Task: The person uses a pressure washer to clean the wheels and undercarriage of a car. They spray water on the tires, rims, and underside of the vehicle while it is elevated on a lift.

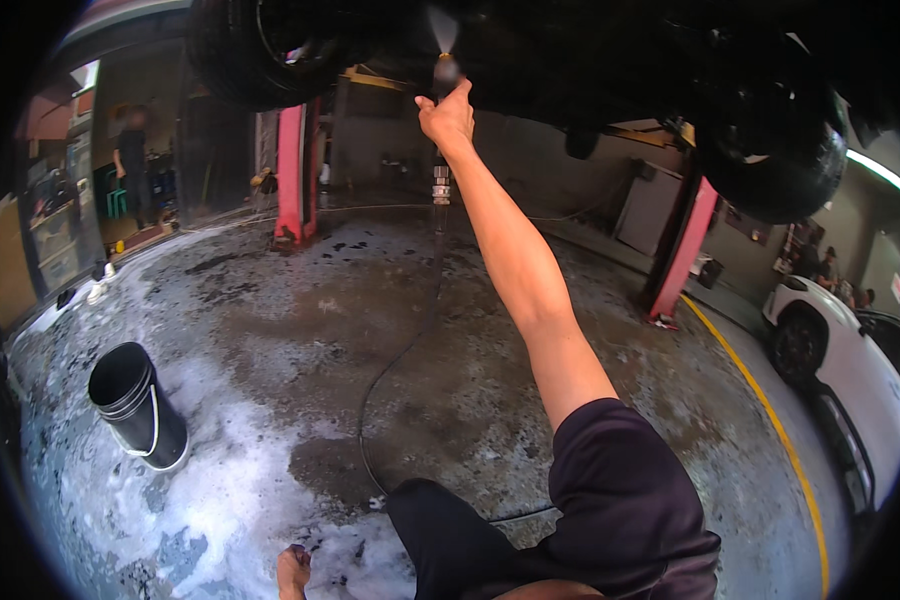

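My right arm stretches up under a raised car [530, 60]. My right hand [448, 115] is closed around a pressure washer gun [446, 75], and a white fan of spray leaves its tip toward the dark underbody. A metal coupling [441, 186] hangs below the grip, joined to a thin black hose [362, 420] that drops to the wet floor and curves past my knee. Low in the picture, my left hand [292, 571] hangs above the foam, fingers curled in, with nothing visible in it. Much of the underbody is lost in shadow.
A black bucket [138, 408] with a white handle stands in foam [235, 470] at left. Pink lift posts [290, 175] rise left and right. A white car [850, 360] is parked beyond a yellow floor line [760, 400]. A person [133, 160] stands at far left.
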The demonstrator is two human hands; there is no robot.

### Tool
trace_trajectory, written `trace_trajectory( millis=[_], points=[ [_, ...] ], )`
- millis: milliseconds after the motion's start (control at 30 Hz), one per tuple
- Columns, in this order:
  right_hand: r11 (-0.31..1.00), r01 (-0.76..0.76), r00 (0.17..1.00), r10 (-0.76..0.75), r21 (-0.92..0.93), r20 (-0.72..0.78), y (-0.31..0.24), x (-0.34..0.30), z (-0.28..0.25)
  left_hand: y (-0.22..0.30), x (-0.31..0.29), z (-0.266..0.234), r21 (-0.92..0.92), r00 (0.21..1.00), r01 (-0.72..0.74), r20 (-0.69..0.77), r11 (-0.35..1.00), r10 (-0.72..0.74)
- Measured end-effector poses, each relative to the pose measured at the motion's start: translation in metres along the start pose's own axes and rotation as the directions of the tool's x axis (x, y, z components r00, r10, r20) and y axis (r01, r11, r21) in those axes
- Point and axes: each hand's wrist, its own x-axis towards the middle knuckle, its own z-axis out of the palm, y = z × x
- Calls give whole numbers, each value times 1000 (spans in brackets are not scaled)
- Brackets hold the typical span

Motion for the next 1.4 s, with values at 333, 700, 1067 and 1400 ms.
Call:
trace_trajectory(
  millis=[333,700,1067,1400],
  points=[
    [992,-66,921,17,-111,-388,103,-17,-202,50,22,52,-163,958,-184,191,969,214],
    [969,-149,730,-25,-195,-683,206,40,-445,87,26,98,-232,901,-254,298,939,317],
    [944,-227,809,46,-238,-586,200,123,-451,22,43,88,-57,948,-217,227,974,225],
    [895,-357,749,102,-268,-655,276,228,-411,-41,63,76,-16,978,-166,129,986,167]
  ],
)
